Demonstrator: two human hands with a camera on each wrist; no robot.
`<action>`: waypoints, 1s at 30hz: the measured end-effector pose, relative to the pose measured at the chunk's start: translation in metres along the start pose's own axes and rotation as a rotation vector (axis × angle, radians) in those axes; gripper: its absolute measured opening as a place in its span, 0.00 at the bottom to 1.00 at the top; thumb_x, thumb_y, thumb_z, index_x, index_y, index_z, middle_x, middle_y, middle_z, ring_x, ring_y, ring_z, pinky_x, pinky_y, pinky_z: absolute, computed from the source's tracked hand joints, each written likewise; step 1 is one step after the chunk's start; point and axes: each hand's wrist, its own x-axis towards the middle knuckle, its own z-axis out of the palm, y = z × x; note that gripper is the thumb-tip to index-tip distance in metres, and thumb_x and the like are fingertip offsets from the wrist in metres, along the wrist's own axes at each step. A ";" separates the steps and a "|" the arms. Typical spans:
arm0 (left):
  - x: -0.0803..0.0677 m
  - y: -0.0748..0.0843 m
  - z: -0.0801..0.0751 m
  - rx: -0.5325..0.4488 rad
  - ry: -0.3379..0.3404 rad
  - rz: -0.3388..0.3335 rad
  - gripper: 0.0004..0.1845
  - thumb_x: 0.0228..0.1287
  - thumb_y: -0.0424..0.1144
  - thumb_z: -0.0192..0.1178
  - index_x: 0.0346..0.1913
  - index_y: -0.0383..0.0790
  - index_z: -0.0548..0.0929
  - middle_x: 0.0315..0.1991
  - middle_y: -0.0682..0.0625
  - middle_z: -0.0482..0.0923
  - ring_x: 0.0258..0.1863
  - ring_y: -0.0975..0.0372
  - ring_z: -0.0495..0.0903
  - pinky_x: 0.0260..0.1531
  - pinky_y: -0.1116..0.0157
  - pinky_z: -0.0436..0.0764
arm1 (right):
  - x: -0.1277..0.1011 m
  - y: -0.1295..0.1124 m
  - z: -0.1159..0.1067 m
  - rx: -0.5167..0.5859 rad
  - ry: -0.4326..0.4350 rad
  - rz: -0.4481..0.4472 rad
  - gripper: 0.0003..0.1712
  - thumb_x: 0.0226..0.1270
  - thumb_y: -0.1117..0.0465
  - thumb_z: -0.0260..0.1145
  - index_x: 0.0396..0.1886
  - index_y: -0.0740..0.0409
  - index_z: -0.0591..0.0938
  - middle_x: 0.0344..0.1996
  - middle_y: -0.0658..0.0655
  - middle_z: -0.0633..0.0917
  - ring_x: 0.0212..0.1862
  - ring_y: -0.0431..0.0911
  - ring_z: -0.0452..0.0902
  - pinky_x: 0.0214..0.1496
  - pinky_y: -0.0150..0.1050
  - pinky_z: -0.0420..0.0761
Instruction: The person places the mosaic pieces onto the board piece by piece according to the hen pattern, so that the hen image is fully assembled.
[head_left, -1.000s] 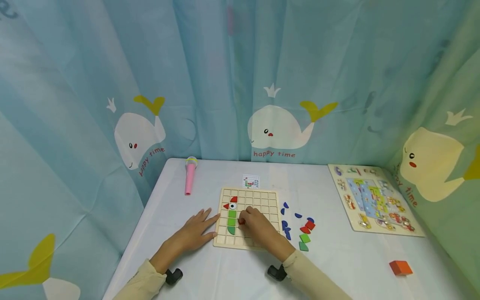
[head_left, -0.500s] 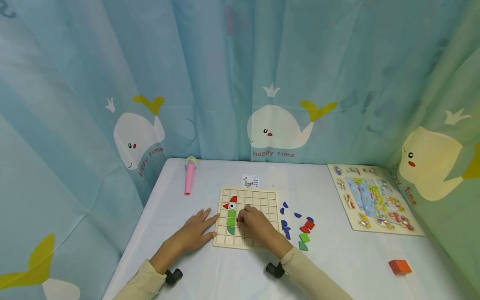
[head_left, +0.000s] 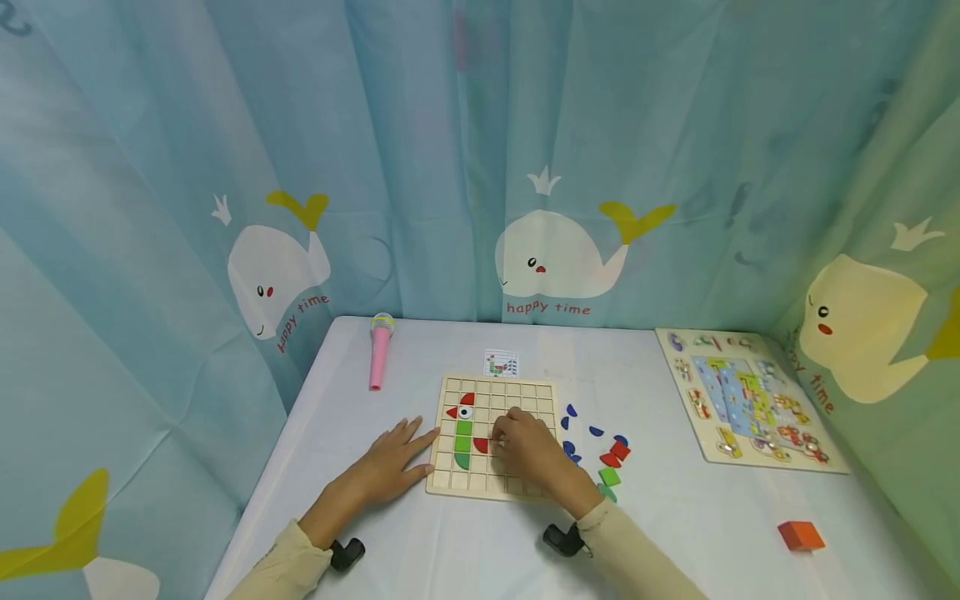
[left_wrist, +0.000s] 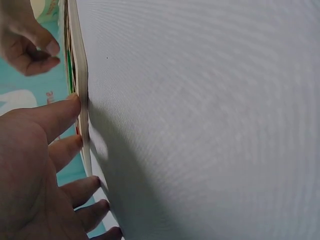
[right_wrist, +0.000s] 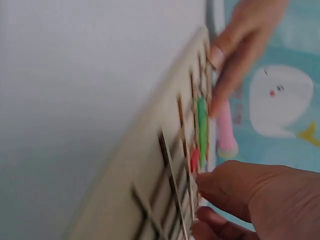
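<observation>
A wooden grid board (head_left: pixel 525 400) lies on the white table (head_left: pixel 675 517). In its left columns sit a red triangle (head_left: pixel 468 399), an eye tile (head_left: pixel 465 412), a green square (head_left: pixel 464 428), a green quarter round (head_left: pixel 462 459) and a red quarter round (head_left: pixel 481 445). My left hand (head_left: pixel 401 457) lies flat on the table, its fingertips (left_wrist: pixel 72 102) against the board's left edge (left_wrist: pixel 80 90). My right hand (head_left: pixel 525 446) rests on the board with curled fingers (right_wrist: pixel 220 182) just right of the red quarter round (right_wrist: pixel 194 159); nothing shows in its grasp.
Loose blue, red and green pieces (head_left: pixel 609 458) lie right of the board. A pattern card (head_left: pixel 501 363) sits behind it, a pink toy microphone (head_left: pixel 379 354) at the back left, a picture puzzle (head_left: pixel 750 404) at the right, an orange block (head_left: pixel 801 535) near the front right. Whale curtains surround the table.
My right hand has drawn back to the right, uncovering the red quarter round now lying in the board beside the green column. The left hand has stayed put.
</observation>
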 end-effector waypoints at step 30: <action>-0.002 0.002 0.000 -0.004 -0.015 -0.024 0.34 0.78 0.56 0.59 0.82 0.55 0.67 0.84 0.42 0.56 0.84 0.42 0.51 0.80 0.39 0.55 | -0.084 0.146 -0.069 0.087 -0.025 0.341 0.17 0.67 0.74 0.67 0.55 0.70 0.79 0.45 0.69 0.79 0.46 0.58 0.79 0.53 0.59 0.82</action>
